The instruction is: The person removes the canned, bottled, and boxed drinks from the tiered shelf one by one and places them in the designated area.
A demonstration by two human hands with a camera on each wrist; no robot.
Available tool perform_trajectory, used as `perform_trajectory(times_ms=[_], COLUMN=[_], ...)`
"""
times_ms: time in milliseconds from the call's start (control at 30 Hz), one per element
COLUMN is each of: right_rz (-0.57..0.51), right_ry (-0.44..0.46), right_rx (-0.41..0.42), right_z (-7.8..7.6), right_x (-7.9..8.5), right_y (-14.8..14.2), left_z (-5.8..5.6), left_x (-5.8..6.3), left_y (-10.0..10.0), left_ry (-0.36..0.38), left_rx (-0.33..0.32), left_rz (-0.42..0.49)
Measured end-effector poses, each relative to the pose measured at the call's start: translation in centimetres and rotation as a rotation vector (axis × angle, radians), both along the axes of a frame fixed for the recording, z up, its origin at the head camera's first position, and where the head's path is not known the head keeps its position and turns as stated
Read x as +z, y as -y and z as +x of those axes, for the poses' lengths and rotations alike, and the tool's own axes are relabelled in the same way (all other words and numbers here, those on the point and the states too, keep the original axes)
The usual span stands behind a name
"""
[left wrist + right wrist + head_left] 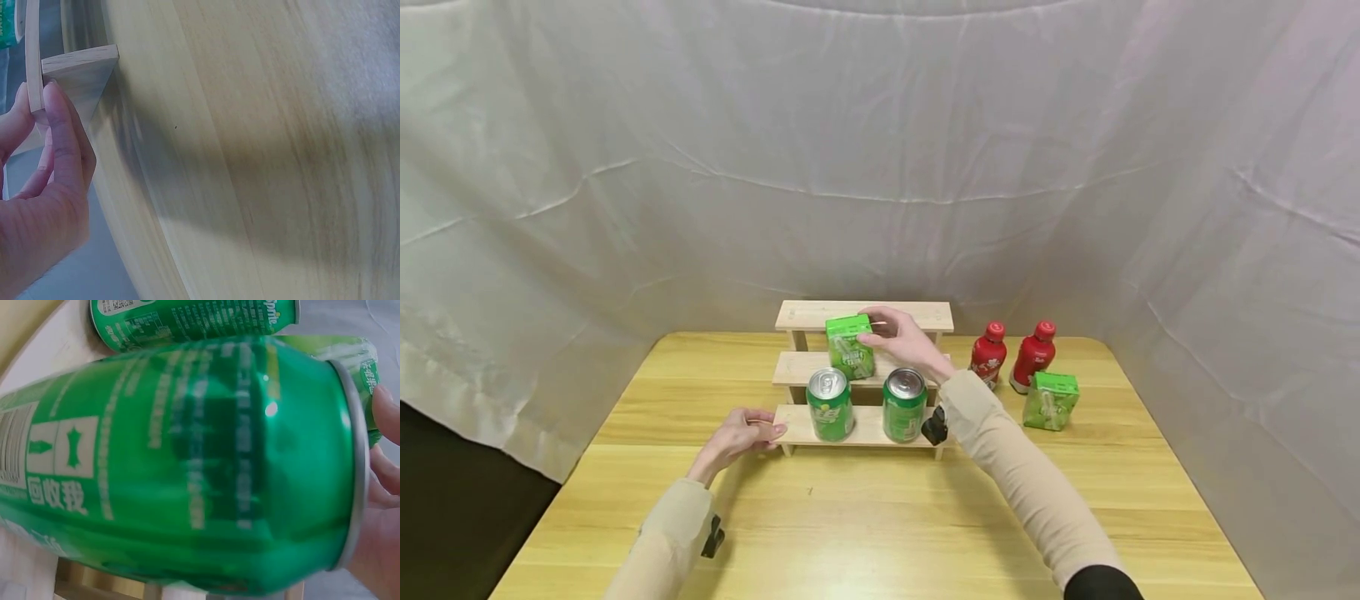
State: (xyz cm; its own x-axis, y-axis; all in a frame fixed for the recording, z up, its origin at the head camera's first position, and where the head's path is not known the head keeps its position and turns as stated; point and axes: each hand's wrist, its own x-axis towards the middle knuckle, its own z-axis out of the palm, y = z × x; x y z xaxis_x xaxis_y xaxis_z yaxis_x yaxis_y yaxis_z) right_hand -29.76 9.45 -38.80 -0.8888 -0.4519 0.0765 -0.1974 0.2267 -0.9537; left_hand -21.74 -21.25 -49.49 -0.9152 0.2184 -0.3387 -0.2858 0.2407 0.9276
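My left hand [741, 435] pinches the left end of the bottom board of a three-step wooden shelf [865, 315]; the left wrist view shows thumb and fingers on either side of that board [35, 62]. With my right hand [904, 337] I grip a green juice box [850, 350] by its top right side, over the middle step. Two green soda cans stand upright on the bottom step, a left can [831, 406] and a right can [904, 406]. In the right wrist view the nearer can [187, 469] hides most of the box and part of the hand.
Right of the shelf stand two red bottles, one nearer [988, 357] and one farther right [1033, 357]. A second green juice box [1051, 402] sits in front of them on the wooden table [850, 533]. A grey curtain [880, 167] hangs behind and at the sides.
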Motion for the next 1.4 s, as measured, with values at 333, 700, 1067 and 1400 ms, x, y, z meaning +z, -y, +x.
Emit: perform_trajectory(times_ms=[333,700,1067,1400], right_rz=[-0.065,-0.012,-0.095,-0.21], right_ry=[-0.011,-0.091,-0.121,-0.176], right_rx=[-0.061,-0.13,-0.207,-0.318], right_z=[0.2,0.6,2.0,3.4], right_x=[-0.4,-0.3,0.3,0.6], right_y=[0.5,0.2,-1.4,-4.1], left_z=[-0.1,-0.2,-0.2,-0.2], left_x=[-0.2,-0.3,-0.5,-0.5], left_y=[0.0,0.2,0.3,0.3], left_ry=[0.008,0.003,0.0,0.002], left_rx=[0.016,0.004,0.005,0.003], left_rz=[0.004,0.001,-0.004,-0.002])
